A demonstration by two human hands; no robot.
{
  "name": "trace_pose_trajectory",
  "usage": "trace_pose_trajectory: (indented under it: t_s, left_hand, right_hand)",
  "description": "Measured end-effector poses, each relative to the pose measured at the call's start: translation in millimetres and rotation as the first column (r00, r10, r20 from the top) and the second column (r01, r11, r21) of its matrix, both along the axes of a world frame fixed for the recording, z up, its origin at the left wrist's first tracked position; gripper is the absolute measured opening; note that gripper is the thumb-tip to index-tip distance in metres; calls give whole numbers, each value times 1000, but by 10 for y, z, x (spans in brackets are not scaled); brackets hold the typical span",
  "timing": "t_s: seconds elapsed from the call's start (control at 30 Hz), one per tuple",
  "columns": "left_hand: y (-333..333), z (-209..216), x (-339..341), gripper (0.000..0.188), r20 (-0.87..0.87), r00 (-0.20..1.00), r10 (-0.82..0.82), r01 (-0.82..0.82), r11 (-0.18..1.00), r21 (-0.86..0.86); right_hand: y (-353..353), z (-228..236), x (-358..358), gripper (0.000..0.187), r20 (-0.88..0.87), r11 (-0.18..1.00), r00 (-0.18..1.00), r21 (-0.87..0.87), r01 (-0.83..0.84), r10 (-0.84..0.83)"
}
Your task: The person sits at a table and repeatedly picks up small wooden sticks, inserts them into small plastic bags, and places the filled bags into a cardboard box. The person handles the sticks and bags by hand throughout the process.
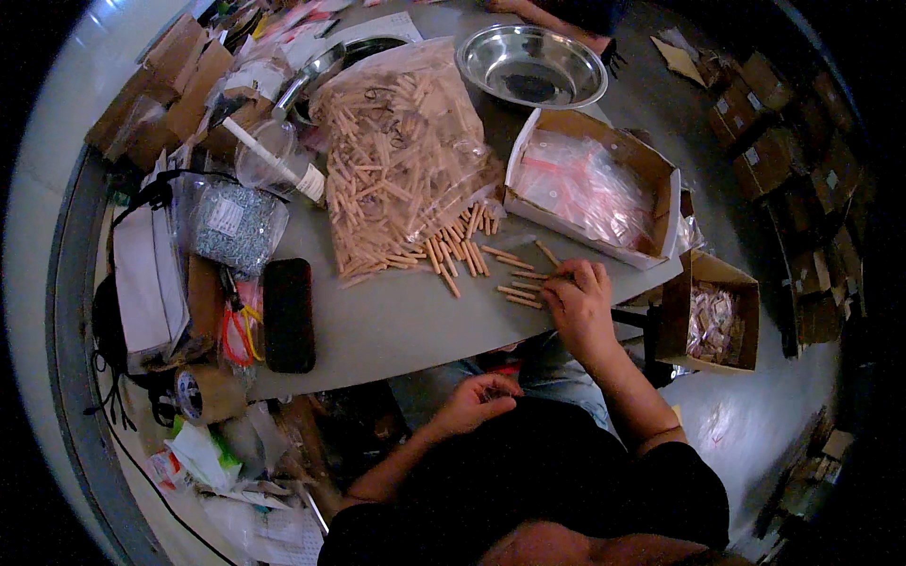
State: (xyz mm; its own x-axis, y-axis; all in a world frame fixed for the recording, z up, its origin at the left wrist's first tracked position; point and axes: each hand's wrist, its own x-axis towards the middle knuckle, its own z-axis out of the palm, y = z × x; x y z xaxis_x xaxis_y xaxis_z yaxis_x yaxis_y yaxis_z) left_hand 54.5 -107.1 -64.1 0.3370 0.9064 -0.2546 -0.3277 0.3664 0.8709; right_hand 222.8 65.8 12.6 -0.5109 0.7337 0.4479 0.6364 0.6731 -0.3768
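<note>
My right hand [578, 304] is at the table's right front, its bent fingers pressed together on the ends of wooden dowels. Several loose dowels [522, 287] lie beside those fingertips, and the fingers partly hide some of them. Low in front of my body, below the table edge, my left hand [472, 406] is closed; whatever its fingers hold is too dark to make out. A large clear plastic bag [406, 141] full of dowels lies on the table, with a spilled pile of dowels [458, 250] at its mouth.
A white carton [666, 222] with clear bags stands right of the pile, a steel basin [590, 94] behind it. Below at right is a cardboard box [746, 292]. At left are a black phone [288, 316], scissors [247, 330], a bag of screws [241, 226] and tape [203, 391]. Another person's arm [557, 26] shows at the far side.
</note>
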Motion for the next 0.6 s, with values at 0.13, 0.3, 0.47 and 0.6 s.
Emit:
trace_pose_trajectory:
  t_s: [0.13, 0.3, 0.47, 0.6]
  left_hand:
    - [14, 21, 47, 19, 108, 992, 66, -63, 997, -33]
    - [40, 47, 8, 21, -74, 997, 15, -22, 995, -95]
    - [43, 69, 69, 19, -124, 989, 82, -87, 995, -39]
    - [48, 99, 92, 18, -142, 981, 130, -134, 991, -18]
  right_hand:
    - [-17, -52, 28, 17, -87, 1000, 996, 10, -11, 11]
    - [-73, 13, 145, 20, -190, 992, 975, -18, -121, 116]
    - [-126, 80, 122, 21, -358, 985, 931, -123, -123, 72]
    - [-153, 39, 129, 19, -303, 930, 952, -361, -65, -51]
